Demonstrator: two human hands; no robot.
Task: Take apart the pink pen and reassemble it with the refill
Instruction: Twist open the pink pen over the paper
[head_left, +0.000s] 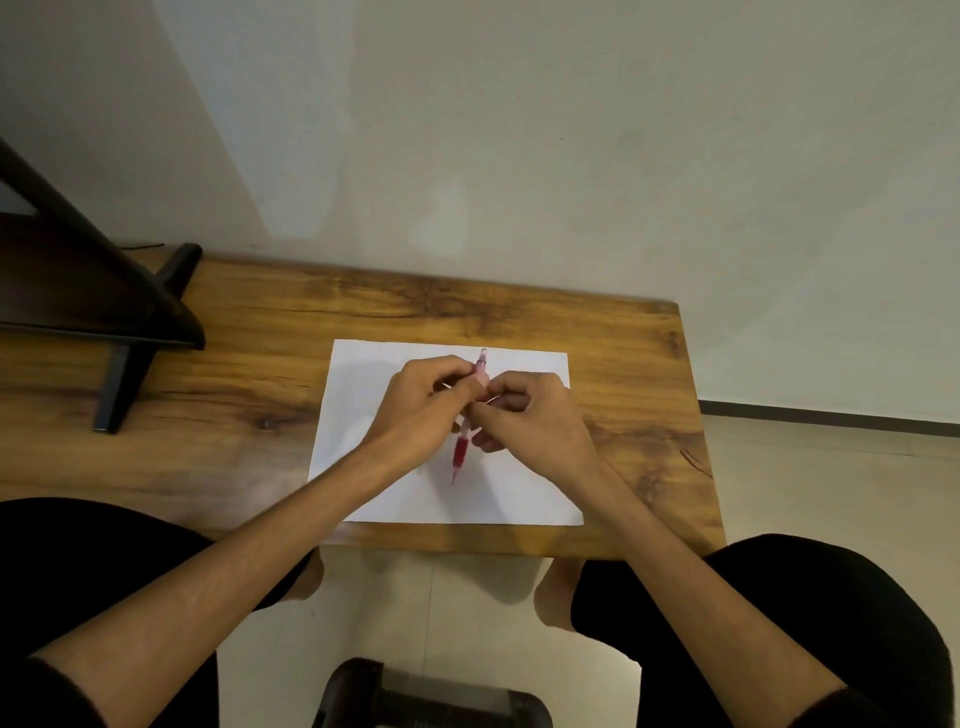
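The pink pen is held above a white sheet of paper, its dark red grip and tip pointing toward me and its clip end pointing away. My left hand is closed around the pen's upper barrel. My right hand pinches the pen's middle from the right. A thin pale strip, possibly the refill, shows between the fingers. The pen's middle is hidden by both hands.
The paper lies on a wooden table against a pale wall. A dark stand occupies the table's left side. My knees are below the table's near edge, and a dark object sits on the floor.
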